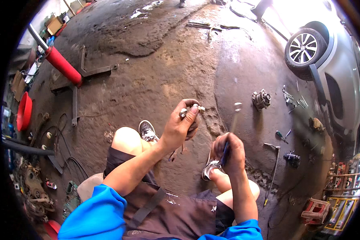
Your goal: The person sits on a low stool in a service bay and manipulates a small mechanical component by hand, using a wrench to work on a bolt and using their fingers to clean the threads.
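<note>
My left hand (pixel 184 122) is raised in front of my knees, its fingers closed around a small metal part (pixel 201 108). The rounded end of a shiny metal piece (pixel 183 113) pokes out beside the knuckles. I cannot tell whether the two pieces are one. To the right and a little lower, my right hand (pixel 231 150) is wrapped around a blue-handled tool (pixel 225 153). Its thin shaft points up and away, smeared by motion, with a bright spot near the far end. The tool is apart from the metal part.
On the floor to the right lie an alternator (pixel 261 99), a long-handled wrench (pixel 273 172), a screwdriver (pixel 282 136) and several loose tools. A silver car (pixel 340 80) stands far right. On the left are a red lift post (pixel 63 66), a red basin (pixel 24 111) and black cables.
</note>
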A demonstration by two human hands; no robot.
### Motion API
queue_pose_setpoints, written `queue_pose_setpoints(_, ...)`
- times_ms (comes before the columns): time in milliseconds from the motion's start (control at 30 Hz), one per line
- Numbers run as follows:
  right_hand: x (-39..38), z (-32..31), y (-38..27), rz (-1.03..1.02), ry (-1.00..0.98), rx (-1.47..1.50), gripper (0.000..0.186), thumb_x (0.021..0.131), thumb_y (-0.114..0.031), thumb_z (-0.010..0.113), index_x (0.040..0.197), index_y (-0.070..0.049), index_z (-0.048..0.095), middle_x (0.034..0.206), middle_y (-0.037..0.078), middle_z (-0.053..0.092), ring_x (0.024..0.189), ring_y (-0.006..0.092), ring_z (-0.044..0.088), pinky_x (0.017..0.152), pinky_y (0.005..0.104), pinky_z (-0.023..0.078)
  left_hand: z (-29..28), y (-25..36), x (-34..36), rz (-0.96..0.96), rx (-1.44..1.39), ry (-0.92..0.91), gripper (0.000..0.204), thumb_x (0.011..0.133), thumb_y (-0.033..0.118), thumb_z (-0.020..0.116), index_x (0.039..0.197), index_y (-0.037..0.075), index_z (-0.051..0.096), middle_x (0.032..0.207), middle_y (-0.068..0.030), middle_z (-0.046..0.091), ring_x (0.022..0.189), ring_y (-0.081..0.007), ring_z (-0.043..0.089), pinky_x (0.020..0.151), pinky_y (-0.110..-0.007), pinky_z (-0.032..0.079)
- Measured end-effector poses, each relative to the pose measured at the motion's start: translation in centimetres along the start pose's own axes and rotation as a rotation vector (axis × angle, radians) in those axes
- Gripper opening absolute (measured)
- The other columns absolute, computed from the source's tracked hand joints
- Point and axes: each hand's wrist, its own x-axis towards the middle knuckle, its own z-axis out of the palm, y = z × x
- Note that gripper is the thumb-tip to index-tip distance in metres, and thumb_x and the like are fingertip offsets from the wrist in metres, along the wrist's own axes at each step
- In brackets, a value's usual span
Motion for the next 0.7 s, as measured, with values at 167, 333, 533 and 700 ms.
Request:
queue_pose_setpoints(167, -0.1, -1.8, -0.4, -0.190, 0.120, -0.251, 0.029, 0.100, -0.024, 0.052, 0.102, 0.004, 0.060, 0.083, 0.006, 0.057, 0.069, 0.0114, 0.052, 0.062, 0.0268, 0.043, 0.1, -0.1, -1.1, 0.031, 0.142, -0.054, 0.026, 0.103, 0.024, 0.046, 0.120, 0.004, 0.043, 0.066, 0.0034, 0.042, 0.052, -0.0033, 0.033, 0.044, -0.020, 0.028)
queue_pose_setpoints(333, -1.1, -1.1, -1.1, -0.224, 0.203, -0.476, 0.024, 0.097, -0.021, 0.060, 0.105, 0.001, 0.064, 0.083, 0.001, 0.057, 0.063, 0.0054, 0.046, 0.056, 0.0205, 0.038, -0.3, -0.4, -1.2, 0.071, 0.371, -0.019, 0.028, 0.101, 0.022, 0.053, 0.120, 0.003, 0.046, 0.082, -0.0019, 0.055, 0.069, -0.0075, 0.050, 0.060, -0.024, 0.043)
queue_pose_setpoints(533, -1.1, -0.4, -2.0, -0.512, 0.133, -0.372, 0.028, 0.100, -0.027, 0.052, 0.093, 0.000, 0.055, 0.082, 0.006, 0.052, 0.061, 0.0107, 0.049, 0.052, 0.0237, 0.040, -0.3, -1.4, -0.8, 0.280, 0.622, -0.096, 0.028, 0.101, 0.019, 0.052, 0.122, 0.002, 0.046, 0.086, -0.0028, 0.056, 0.072, -0.0077, 0.050, 0.061, -0.022, 0.042)
queue_pose_setpoints(700, -0.5, 0.3, -3.3, -0.488, 0.183, -0.287, 0.033, 0.102, -0.030, 0.048, 0.090, 0.000, 0.052, 0.066, 0.002, 0.045, 0.050, 0.0101, 0.042, 0.043, 0.0240, 0.032, 0.2, -0.9, -1.3, 0.225, 0.709, -0.181, 0.031, 0.100, 0.020, 0.054, 0.122, 0.000, 0.046, 0.089, -0.0070, 0.060, 0.079, -0.0123, 0.056, 0.070, -0.027, 0.046)
